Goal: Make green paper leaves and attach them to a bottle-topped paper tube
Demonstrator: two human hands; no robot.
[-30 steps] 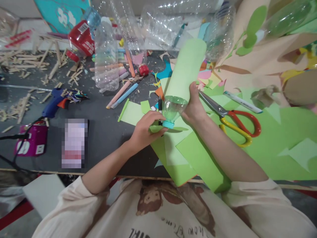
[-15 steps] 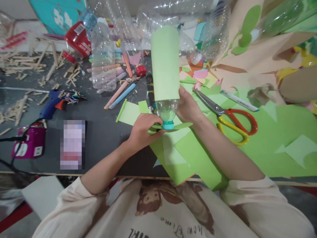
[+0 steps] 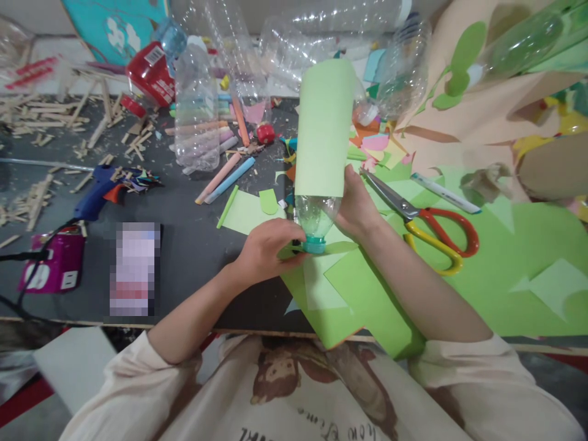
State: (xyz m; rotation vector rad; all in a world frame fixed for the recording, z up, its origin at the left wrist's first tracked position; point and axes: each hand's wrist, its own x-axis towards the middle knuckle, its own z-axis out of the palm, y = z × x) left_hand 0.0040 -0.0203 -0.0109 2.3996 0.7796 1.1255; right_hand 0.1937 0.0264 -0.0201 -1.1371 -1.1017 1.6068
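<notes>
A clear plastic bottle (image 3: 310,211) is held cap down, its body wrapped in pale green paper (image 3: 324,128). Its teal cap (image 3: 315,245) rests against a thin green paper piece (image 3: 342,247). My left hand (image 3: 272,248) pinches that paper piece beside the cap, thumb below and fingers above. From the right side, my right hand (image 3: 356,205) grips the bottle near the lower edge of the wrap; its fingers are mostly hidden behind the bottle. Scissors (image 3: 420,223) with red and yellow handles lie just right of my right hand.
Green paper sheets (image 3: 514,257) cover the right of the table. At left are a blue glue gun (image 3: 96,193), a purple box (image 3: 52,263) and a blurred phone (image 3: 134,269). Clear bottles (image 3: 197,110), paper rolls (image 3: 232,180) and wood sticks (image 3: 50,116) lie further back.
The wrapped bottle has swung from a rightward lean to nearly upright in view, then shifted slightly down and right. Both hands have kept their hold.
</notes>
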